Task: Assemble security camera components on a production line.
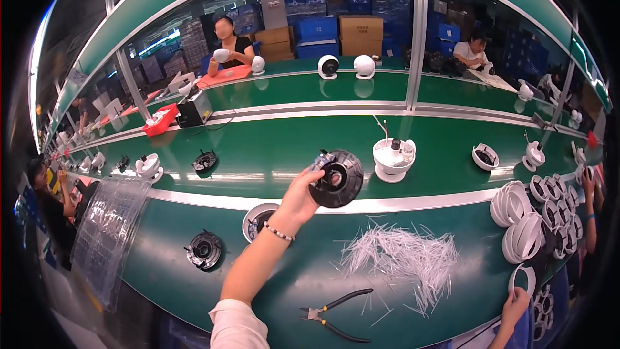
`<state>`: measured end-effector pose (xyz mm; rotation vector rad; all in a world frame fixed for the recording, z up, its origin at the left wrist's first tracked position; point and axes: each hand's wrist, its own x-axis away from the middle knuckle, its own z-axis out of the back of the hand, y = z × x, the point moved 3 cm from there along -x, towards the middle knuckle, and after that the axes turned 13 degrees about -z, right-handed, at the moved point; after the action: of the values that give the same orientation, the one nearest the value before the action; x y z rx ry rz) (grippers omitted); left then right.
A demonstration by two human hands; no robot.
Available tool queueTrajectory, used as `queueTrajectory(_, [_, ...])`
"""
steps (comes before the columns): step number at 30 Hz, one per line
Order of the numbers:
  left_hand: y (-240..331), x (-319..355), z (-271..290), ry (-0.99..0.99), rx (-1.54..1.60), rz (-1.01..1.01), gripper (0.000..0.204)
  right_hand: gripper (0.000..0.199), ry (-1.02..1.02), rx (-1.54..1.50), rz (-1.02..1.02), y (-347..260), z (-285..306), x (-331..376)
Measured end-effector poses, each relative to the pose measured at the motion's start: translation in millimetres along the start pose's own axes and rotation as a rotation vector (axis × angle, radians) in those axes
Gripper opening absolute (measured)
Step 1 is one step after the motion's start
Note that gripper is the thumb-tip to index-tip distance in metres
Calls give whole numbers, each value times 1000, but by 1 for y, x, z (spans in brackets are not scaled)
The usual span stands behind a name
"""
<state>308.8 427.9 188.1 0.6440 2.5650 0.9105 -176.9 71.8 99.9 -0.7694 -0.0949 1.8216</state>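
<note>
My left hand (pixel 301 197), a beaded bracelet at its wrist, is closed on the rim of a black round housing (pixel 345 184) with a hole in its middle. It holds the part tilted above the bench's front rail. At the lower right, my right hand (pixel 515 308) grips a white ring (pixel 522 279) by its lower edge, beside the stacked white rings (pixel 522 236). Behind my left forearm, a white round shell (pixel 252 221) with dark parts inside is partly hidden. Another black round housing (pixel 204 250) lies on the green bench to the left.
A heap of thin white strips (pixel 403 258) covers the middle right, with black-handled cutters (pixel 336 315) in front. White domed units (pixel 394 158) stand on the belt (pixel 284 168) beyond the rail. Clear plastic trays (pixel 110 239) lean at left. A co-worker's hand (pixel 588 181) shows at far right.
</note>
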Motion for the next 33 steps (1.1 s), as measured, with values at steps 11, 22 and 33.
queueTrajectory(11, [-12,23,-11,92,156,62,29,8,7,-244,322,-123,30,61])
queueTrajectory(22, [2,30,-16,33,262,35,31,94,-235,74,193,-86,-4,18])
queueTrajectory(33, [4,29,-12,74,227,-22,35,116,-362,-40,16,-94,-13,7])
